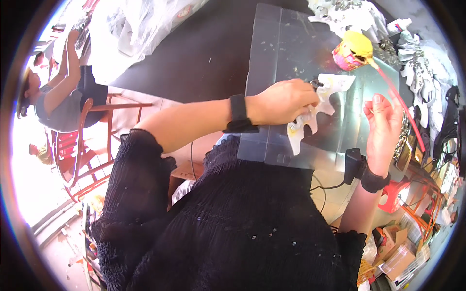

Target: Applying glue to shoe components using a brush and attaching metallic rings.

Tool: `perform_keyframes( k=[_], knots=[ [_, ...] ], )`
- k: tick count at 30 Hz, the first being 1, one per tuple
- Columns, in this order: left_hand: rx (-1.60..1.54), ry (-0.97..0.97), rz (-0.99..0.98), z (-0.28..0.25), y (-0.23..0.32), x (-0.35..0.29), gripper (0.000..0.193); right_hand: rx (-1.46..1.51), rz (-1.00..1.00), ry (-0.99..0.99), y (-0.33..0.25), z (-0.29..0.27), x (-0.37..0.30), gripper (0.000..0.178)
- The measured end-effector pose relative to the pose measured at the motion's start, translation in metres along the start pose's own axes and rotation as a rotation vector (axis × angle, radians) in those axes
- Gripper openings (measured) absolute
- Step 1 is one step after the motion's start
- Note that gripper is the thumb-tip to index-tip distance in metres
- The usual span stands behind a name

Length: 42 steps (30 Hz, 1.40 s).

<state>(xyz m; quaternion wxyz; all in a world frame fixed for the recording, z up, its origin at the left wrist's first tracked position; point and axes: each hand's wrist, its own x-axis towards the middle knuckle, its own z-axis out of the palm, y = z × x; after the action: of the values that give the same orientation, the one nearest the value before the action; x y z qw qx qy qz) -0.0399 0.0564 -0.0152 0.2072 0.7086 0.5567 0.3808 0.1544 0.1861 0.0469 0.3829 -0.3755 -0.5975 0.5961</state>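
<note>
My left hand (286,103), palm down with its fingers bent, grips the middle of a white cut-out piece (335,83) with pointed, curved edges and yellowish marks. A small dark, shiny bit shows beside its fingertips; its kind is unclear. The piece lies on a clear plastic sheet (272,58). To the right, my right hand (383,119) is raised off the sheet, thumb and fingertips drawn together; whatever is between them is too small to make out. Beyond it stands a pink tub caked with yellow glue-like stuff (357,51), a red-handled brush (400,99) sticking out.
More white cut pieces with shiny metal bits (344,17) are heaped at the far right, near a small white bottle (399,25). Clear plastic bags (131,34) cover the table's far left. A person (53,97) sits by a chair at left. Cardboard boxes (400,257) fill the lower right.
</note>
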Motion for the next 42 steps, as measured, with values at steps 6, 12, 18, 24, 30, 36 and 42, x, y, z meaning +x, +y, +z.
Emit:
perform_keyframes(
  k=[6,12,18,24,30,36,42],
  knots=[
    [-0.149,0.007,-0.261,-0.032,0.008,0.008,0.047,-0.198,-0.132,0.042,-0.008,-0.004,0.017,0.024],
    [0.014,0.127,-0.312,-0.025,-0.027,0.087,0.091,-0.26,-0.172,0.07,-0.009,-0.001,0.018,0.026],
    [-0.112,0.101,-0.395,0.003,-0.045,0.116,0.119,-0.209,-0.145,0.072,-0.008,-0.007,0.029,0.028],
    [-0.056,0.216,-0.466,0.018,-0.042,0.126,0.117,-0.13,-0.109,0.071,-0.01,-0.014,0.038,0.03],
    [0.019,0.232,-0.418,0.02,-0.045,0.126,0.107,-0.201,-0.164,0.059,-0.018,-0.021,0.034,0.029],
    [0.04,0.195,-0.443,0.019,-0.046,0.122,0.103,-0.361,-0.272,0.158,-0.044,-0.022,0.017,0.029],
    [0.105,0.238,-0.341,0.022,-0.056,0.136,0.1,-0.269,-0.376,0.295,-0.064,-0.079,0.022,0.032]
  ],
)
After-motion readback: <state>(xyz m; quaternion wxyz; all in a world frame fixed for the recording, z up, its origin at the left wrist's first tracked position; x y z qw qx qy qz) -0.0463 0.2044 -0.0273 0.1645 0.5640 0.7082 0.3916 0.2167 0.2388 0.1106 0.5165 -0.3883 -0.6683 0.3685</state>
